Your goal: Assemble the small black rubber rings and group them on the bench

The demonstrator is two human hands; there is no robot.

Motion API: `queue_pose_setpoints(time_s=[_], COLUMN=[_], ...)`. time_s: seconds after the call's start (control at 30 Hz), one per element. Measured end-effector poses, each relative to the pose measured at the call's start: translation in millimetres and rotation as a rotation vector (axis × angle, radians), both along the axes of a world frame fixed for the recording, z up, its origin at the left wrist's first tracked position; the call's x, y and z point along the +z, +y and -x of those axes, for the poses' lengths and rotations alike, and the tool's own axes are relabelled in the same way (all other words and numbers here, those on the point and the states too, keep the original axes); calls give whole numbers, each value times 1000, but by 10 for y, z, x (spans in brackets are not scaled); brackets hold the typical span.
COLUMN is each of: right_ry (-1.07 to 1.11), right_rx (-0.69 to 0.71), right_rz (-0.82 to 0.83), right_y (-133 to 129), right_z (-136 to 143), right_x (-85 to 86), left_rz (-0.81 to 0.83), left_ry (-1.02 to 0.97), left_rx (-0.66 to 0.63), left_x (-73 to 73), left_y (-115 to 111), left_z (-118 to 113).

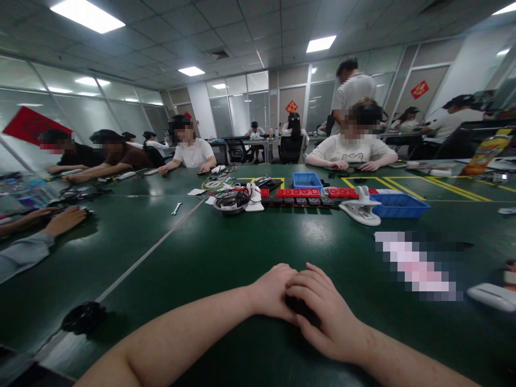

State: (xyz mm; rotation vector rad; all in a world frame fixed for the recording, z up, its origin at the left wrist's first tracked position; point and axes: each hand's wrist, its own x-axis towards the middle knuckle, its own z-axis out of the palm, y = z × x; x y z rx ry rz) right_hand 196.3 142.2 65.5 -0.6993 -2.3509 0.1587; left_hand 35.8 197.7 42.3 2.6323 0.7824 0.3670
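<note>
My left hand [274, 293] rests at the near middle of the green table [193, 258], its fingers closed and partly covered by the other hand. From the right, my right hand [324, 312] curls over it, fingers bent and touching the left hand's knuckles. A dark patch [303, 310] shows in the hollow between both palms. Whether it is a small black object or shadow, I cannot make out. To the right of my hands lies a blurred-out pinkish flat thing [417, 266].
Across the table's middle are a cable-filled bowl [231, 203], a red and black power strip row [298, 198], a white clamp [363, 207] and blue bins [399, 205]. A wrench [176, 208] lies left. Black coiled cable [84, 317] sits near left. Co-workers' hands [66, 220] are at left.
</note>
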Motion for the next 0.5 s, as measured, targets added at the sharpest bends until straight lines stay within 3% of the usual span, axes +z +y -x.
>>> queue_pose_setpoints(time_s=[0.1, 0.27, 0.5], right_ry=[-2, -125, -107], right_rx=[-172, -398, -376], right_rz=[0, 75, 88], right_y=[61, 164, 188], right_z=[-13, -12, -44], right_x=[-45, -126, -120], left_rz=[-73, -122, -145], left_ry=[-16, 9, 2], left_rx=[28, 191, 248], left_x=[-47, -80, -79], left_y=[15, 27, 3], left_z=[6, -3, -26])
